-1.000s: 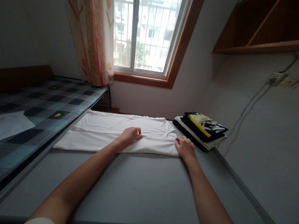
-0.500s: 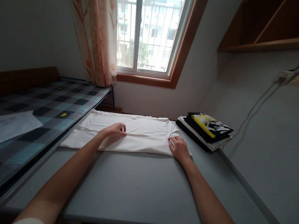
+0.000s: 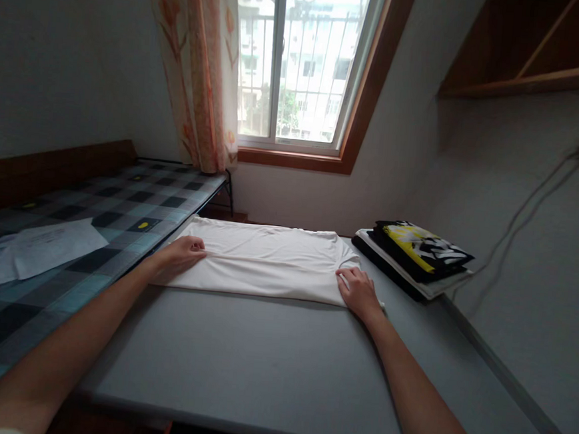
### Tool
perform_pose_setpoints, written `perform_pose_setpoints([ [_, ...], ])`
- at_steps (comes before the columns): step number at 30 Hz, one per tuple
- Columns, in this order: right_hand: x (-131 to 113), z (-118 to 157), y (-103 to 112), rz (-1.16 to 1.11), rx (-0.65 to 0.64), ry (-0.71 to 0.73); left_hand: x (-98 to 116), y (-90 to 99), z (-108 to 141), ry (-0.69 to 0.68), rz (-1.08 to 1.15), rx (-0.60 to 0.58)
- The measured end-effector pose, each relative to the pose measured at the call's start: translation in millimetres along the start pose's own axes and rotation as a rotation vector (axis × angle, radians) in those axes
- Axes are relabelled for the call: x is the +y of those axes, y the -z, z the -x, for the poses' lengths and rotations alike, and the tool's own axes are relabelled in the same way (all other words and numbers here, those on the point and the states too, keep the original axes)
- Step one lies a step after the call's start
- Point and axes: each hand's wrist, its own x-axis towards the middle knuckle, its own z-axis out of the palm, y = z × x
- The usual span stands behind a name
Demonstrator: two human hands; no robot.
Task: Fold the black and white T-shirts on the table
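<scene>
A white cloth lies folded lengthwise across the far part of the grey table, its near flap lying over the back layer. At the left part of the cloth, my left hand has its fingers curled together on the flap's edge. My right hand rests on the right end with its fingers spread over the fabric. Right of the cloth sits a stack of folded clothes, with a black, yellow and white piece on top.
On the left is a bed with a checked mattress, bearing white papers. The window and a floral curtain are behind the table. A cable hangs down the right wall below a wooden shelf.
My left hand has slid left along the fold from near the middle of the cloth. My right hand keeps its place on the cloth. The view has shifted slightly left.
</scene>
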Motion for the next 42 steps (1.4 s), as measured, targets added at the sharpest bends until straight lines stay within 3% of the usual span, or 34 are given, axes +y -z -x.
perform_pose_setpoints([
  [6, -5.0, 0.4, -2.3, 0.054, 0.007, 0.098, 20.7, -32.3, 3.2, -0.07, -0.222, 0.208],
  [12, -8.8, -2.2, -5.9, 0.125, -0.275, -0.004, 29.7, -53.5, -4.5, 0.033, -0.339, 0.041],
  [18, -13.6, 1.6, 4.0, 0.132, -0.37, -0.044, 31.4, -50.5, 2.2, 0.032, -0.371, -0.023],
  [28, -8.9, 49.5, 14.2, 0.177, -0.293, 0.005, 35.2, -52.2, 30.8, -0.029, -0.372, -0.036],
  [33, -15.8, 64.7, 29.9, 0.208, -0.273, 0.043, 36.8, -48.5, 36.9, -0.038, -0.344, -0.043],
  [38, -20.2, 53.6, 51.8, 0.172, -0.285, 0.089, 39.7, -38.7, 33.0, -0.123, -0.334, 0.0],
  [42, -19.0, 17.4, 56.5, 0.176, -0.189, 0.075, 48.1, -44.0, 10.6, -0.106, -0.325, 0.125],
])
